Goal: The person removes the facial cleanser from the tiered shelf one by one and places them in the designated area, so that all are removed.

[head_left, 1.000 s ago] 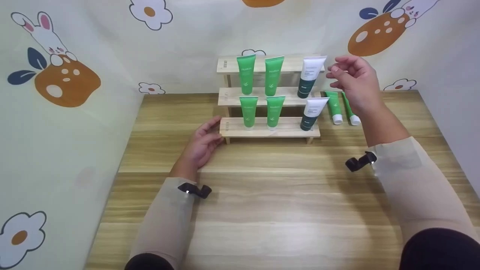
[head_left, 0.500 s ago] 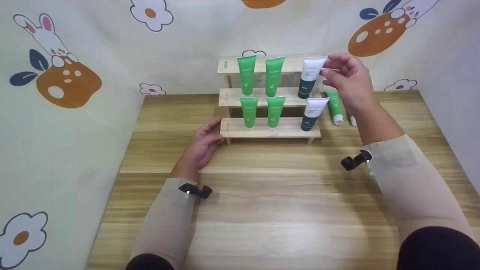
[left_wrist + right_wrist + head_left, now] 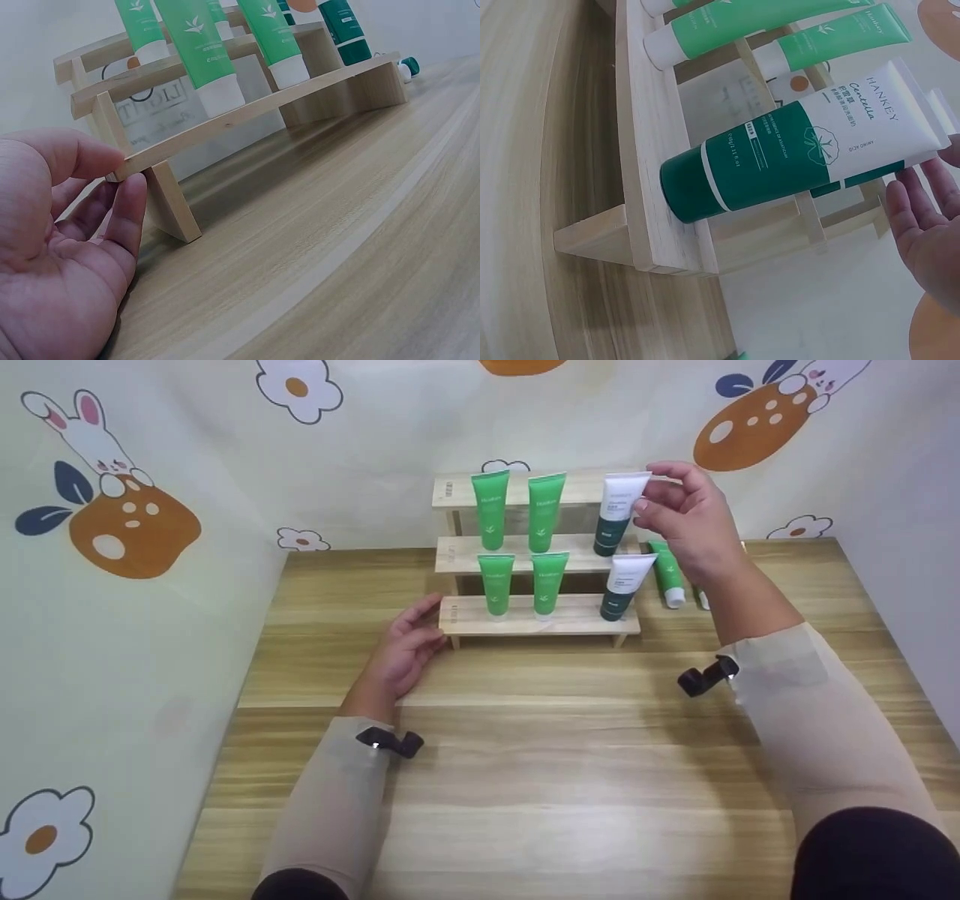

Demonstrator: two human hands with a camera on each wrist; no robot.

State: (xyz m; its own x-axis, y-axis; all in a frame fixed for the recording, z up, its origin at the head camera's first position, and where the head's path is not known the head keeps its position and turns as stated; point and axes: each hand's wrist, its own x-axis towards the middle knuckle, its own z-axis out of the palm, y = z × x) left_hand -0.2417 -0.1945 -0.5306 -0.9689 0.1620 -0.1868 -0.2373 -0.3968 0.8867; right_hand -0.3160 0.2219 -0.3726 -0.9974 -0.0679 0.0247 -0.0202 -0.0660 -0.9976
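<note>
Left grip [image 3: 405, 649] pinches the grainy wooden rack [image 3: 574, 619]; right grip [image 3: 694, 525] holds a tapered white-and-green tube [image 3: 613, 529].

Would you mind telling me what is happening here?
A person's left hand pinches the lowest shelf of a wooden rack, while the right hand is at the edge of the upper white-and-green tube; whether it grips is unclear. Six tubes stand in two rows on the rack; green tubes lie on the table.

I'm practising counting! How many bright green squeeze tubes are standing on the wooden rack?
4. The middle shelf holds a left tube and a centre tube; the bottom shelf holds another left tube and another centre tube. None seem hidden there.
</note>
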